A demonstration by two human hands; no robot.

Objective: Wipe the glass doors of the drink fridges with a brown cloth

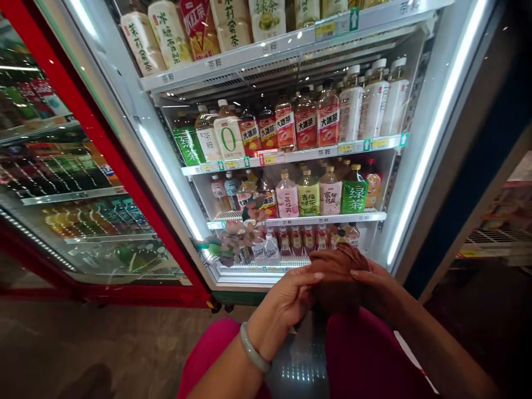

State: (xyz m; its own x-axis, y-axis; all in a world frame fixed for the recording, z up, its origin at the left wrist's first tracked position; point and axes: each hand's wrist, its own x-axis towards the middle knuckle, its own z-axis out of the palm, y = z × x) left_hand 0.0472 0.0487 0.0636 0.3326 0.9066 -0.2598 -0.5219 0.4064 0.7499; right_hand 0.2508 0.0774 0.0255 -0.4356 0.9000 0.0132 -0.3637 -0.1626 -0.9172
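A brown, crumpled cloth (338,282) is held up in front of the lowest shelf of a lit drinks fridge. My left hand (291,293), with a pale bangle (253,349) on the wrist, is closed on the cloth's left side, thumb on top. Around its right side, my right hand (376,282) is closed too, its thumb pressing the folds. Beyond the cloth, small bottles (296,242) stand on the bottom shelf, and a green-labelled bottle (354,191) is on the shelf above.
Several fridge shelves (328,151) carry rows of bottled drinks. Pinkish flowers (241,238) overlap the fridge's lower left. A red-framed fridge (103,183) stands at the left, and a dark panel (477,166) with wire shelving beyond it is at the right. The floor (124,349) shows at lower left.
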